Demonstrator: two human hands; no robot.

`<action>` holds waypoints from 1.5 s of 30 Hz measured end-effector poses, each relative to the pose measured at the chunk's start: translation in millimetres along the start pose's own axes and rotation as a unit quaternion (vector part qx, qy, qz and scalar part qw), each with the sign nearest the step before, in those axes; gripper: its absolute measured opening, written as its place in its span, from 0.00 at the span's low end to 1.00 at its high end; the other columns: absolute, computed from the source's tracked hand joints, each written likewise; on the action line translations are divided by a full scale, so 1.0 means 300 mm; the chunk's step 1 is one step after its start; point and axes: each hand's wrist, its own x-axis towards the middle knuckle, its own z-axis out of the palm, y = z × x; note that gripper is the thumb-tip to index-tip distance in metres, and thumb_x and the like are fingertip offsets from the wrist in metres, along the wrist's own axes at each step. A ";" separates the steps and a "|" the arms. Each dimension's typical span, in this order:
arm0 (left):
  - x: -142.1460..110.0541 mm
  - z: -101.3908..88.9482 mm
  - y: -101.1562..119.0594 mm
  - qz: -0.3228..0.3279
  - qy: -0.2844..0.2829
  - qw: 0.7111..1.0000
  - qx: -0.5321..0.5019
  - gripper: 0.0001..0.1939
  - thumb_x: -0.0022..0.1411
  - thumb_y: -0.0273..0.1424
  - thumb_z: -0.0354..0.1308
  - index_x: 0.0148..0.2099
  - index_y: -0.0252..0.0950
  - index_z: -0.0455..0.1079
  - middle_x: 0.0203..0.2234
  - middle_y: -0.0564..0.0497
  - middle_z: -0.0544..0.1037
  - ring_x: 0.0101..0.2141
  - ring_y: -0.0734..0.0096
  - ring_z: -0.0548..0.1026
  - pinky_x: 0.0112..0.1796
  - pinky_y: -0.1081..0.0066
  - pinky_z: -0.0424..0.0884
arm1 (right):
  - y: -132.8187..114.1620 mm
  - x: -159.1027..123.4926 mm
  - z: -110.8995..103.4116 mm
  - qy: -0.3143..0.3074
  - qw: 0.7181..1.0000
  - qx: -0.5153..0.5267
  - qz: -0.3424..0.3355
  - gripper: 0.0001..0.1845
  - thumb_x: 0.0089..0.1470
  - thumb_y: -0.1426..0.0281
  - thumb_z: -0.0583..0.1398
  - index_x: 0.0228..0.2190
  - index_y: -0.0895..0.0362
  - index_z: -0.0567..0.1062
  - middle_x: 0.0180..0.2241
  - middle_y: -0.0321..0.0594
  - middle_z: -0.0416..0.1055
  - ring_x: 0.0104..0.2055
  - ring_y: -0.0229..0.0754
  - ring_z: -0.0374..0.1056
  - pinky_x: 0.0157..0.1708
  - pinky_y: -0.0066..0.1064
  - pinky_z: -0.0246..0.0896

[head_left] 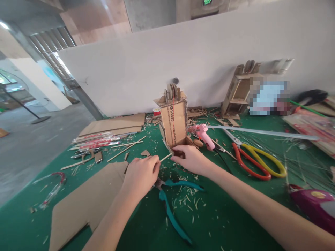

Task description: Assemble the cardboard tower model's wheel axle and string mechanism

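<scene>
A thin wooden stick [165,158] is pinched in my left hand [142,174], its tip pointing at the lower front of an upright cardboard structure [174,122]. That structure has printed lettering on its face and several rounded cardboard pieces on top. My right hand [190,158] is closed on the structure's bottom front edge; its fingertips are partly hidden there. Just below my hands lie pliers with teal handles [169,209], spread apart, their jaws partly behind my left hand. A pink hot glue gun [205,136] rests close to the structure's right side.
Scissors [240,162] with red and yellow handles lie at right, near a purple tool [311,205]. A cut cardboard sheet [83,202] is under my left forearm. Another cardboard structure [231,94] stands at the back right. Scraps litter the green table [222,223]; a white panel [136,69] rises behind.
</scene>
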 end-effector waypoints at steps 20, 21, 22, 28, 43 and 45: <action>-0.005 0.005 0.006 -0.010 0.026 0.997 -0.075 0.09 0.65 0.30 0.49 0.35 0.42 0.70 0.23 0.57 0.77 0.24 0.68 0.71 0.31 0.68 0.62 | -0.041 -0.010 -0.064 -0.038 0.993 0.089 0.069 0.14 0.54 0.64 0.56 0.36 0.59 0.77 0.26 0.37 0.72 0.20 0.34 0.61 0.21 0.27 0.53; -0.004 0.005 0.006 -0.010 0.026 0.997 -0.073 0.09 0.64 0.30 0.49 0.35 0.42 0.70 0.23 0.56 0.77 0.24 0.68 0.71 0.31 0.68 0.62 | -0.041 -0.011 -0.063 -0.036 0.992 0.093 0.073 0.15 0.54 0.64 0.56 0.37 0.59 0.77 0.26 0.37 0.72 0.20 0.34 0.61 0.21 0.27 0.54; -0.003 0.005 0.006 -0.012 0.027 0.997 -0.070 0.09 0.64 0.30 0.49 0.35 0.41 0.70 0.23 0.56 0.77 0.24 0.68 0.71 0.30 0.69 0.62 | -0.041 -0.012 -0.062 -0.034 0.992 0.096 0.076 0.15 0.53 0.64 0.56 0.38 0.59 0.77 0.26 0.37 0.73 0.20 0.34 0.61 0.21 0.27 0.54; -0.005 0.006 0.009 -0.019 0.013 0.999 -0.030 0.11 0.65 0.31 0.48 0.34 0.41 0.70 0.23 0.55 0.77 0.26 0.66 0.73 0.28 0.69 0.59 | -0.022 -0.013 -0.038 -0.024 0.994 0.089 0.055 0.14 0.53 0.65 0.57 0.37 0.57 0.78 0.23 0.35 0.72 0.19 0.34 0.60 0.21 0.27 0.54; -0.007 0.031 0.028 0.016 0.040 0.999 0.021 0.10 0.66 0.28 0.46 0.32 0.38 0.63 0.25 0.56 0.77 0.26 0.68 0.74 0.31 0.66 0.58 | -0.030 -0.005 0.020 -0.016 0.987 0.160 0.013 0.14 0.47 0.68 0.63 0.39 0.56 0.77 0.35 0.38 0.77 0.37 0.40 0.72 0.39 0.31 0.66; -0.007 0.033 0.028 0.008 0.044 0.999 0.019 0.09 0.66 0.28 0.47 0.32 0.38 0.64 0.26 0.55 0.78 0.27 0.67 0.74 0.32 0.66 0.58 | -0.032 -0.005 0.023 -0.026 0.985 0.170 0.020 0.16 0.48 0.68 0.62 0.42 0.55 0.74 0.35 0.38 0.77 0.37 0.40 0.73 0.35 0.30 0.67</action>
